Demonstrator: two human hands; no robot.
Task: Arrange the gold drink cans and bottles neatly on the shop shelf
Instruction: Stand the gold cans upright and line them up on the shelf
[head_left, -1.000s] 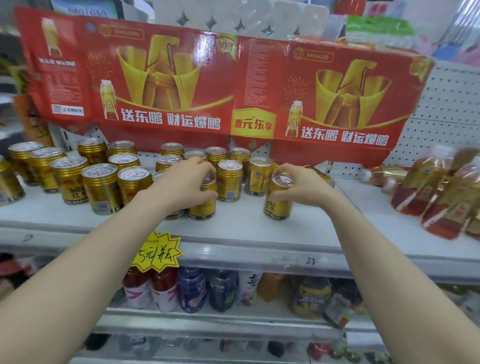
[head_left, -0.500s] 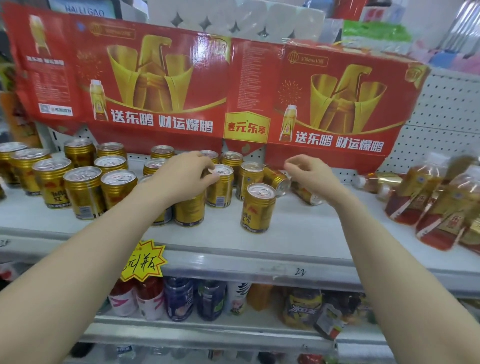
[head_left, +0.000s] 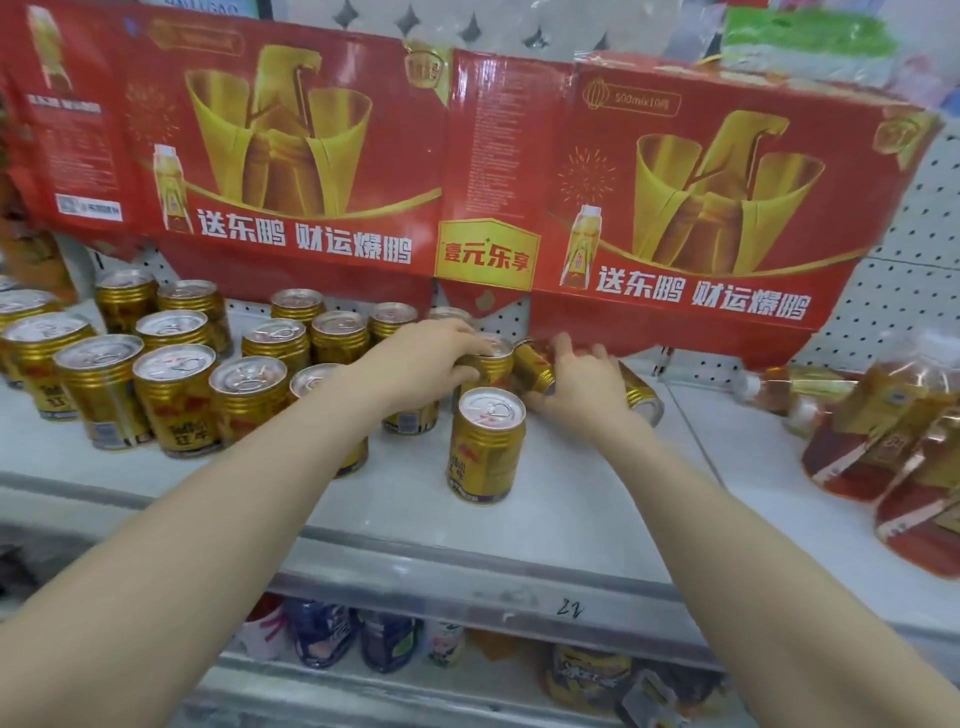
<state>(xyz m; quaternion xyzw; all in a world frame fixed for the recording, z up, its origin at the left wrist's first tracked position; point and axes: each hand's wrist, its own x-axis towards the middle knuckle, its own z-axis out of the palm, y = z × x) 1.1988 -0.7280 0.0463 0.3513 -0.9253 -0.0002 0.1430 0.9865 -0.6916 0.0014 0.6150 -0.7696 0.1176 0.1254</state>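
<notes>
A flattened red cardboard carton hangs across the upper half of the frame, printed with gold bottles and white Chinese lettering, with a yellow badge low at its centre. Behind it, at the right, is a white pegboard panel. Along the top edge sit white wrapped rolls and, at upper right, a green packet. At the bottom of the frame a lower shelf carries dark blue bottles and, further right, a blurred yellow packet.
</notes>
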